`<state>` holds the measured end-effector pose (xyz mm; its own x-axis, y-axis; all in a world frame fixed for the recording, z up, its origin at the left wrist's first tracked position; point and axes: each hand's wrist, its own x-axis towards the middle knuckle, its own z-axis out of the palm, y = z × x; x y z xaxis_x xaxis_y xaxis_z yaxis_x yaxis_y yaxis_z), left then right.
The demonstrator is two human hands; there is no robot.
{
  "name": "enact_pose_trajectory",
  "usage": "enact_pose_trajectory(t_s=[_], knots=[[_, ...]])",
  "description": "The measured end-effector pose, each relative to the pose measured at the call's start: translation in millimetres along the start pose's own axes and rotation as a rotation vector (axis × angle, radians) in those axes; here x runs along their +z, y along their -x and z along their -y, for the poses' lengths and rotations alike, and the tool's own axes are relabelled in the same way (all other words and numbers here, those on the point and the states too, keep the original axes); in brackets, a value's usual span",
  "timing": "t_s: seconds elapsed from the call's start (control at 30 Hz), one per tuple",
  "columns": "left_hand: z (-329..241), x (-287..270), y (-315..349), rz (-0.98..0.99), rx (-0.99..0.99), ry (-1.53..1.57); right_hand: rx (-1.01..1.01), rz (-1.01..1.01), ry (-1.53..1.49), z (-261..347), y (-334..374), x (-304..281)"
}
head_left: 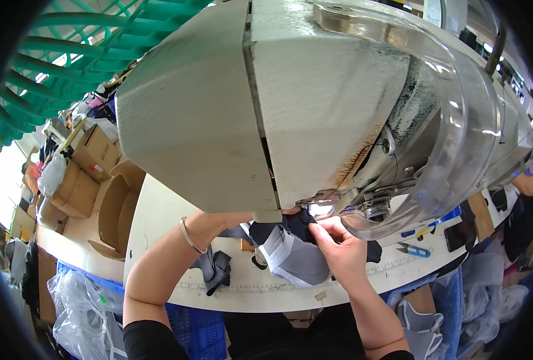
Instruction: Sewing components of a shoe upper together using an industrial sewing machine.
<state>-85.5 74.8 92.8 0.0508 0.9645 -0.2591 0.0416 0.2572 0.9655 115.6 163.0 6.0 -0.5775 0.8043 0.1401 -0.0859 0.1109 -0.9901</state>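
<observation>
A large off-white sewing machine head (200,120) fills the upper middle, close in front of me. Below it I see a garment piece (293,258) of light grey cloth with black fabric at its upper part. My right hand (341,249) pinches the black edge between thumb and fingers, near the lit needle area. My left hand (290,210) reaches under the machine head from the left. Only a bit of its fingers shows beside the black fabric; the machine hides the rest. A dark grey strip of cloth (216,271) lies bunched on the table by my left forearm.
The white table (176,207) has a ruler scale along its near edge. Blue thread snips (414,250) lie to the right. A clear plastic guard (464,162) curves over the machine's right side. Cardboard boxes (77,189) stand left; a plastic-lined blue crate (449,306) sits at lower right.
</observation>
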Motion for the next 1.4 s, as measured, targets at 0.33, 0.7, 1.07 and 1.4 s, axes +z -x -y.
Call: enact_pose_trajectory(t_s=[0.33, 0.7, 1.07, 1.4], knots=[[8.5, 3.3, -11.9, -0.117, -0.075, -0.013, -0.009, 0.014, 0.019, -2.1, -1.8, -5.7], [23.0, -8.3, -14.6, -0.112, 0.049, 0.098, -0.138, -0.009, 0.022, -10.9, -3.4, -4.7], [33.8, -18.9, -18.1, -0.111, 0.149, 0.203, -0.173, -0.056, 0.057, -18.7, -6.1, -1.9], [31.5, -24.7, -32.7, -0.116, 0.238, 0.290, -0.130, -0.042, 0.032, -7.1, -1.7, 5.0]])
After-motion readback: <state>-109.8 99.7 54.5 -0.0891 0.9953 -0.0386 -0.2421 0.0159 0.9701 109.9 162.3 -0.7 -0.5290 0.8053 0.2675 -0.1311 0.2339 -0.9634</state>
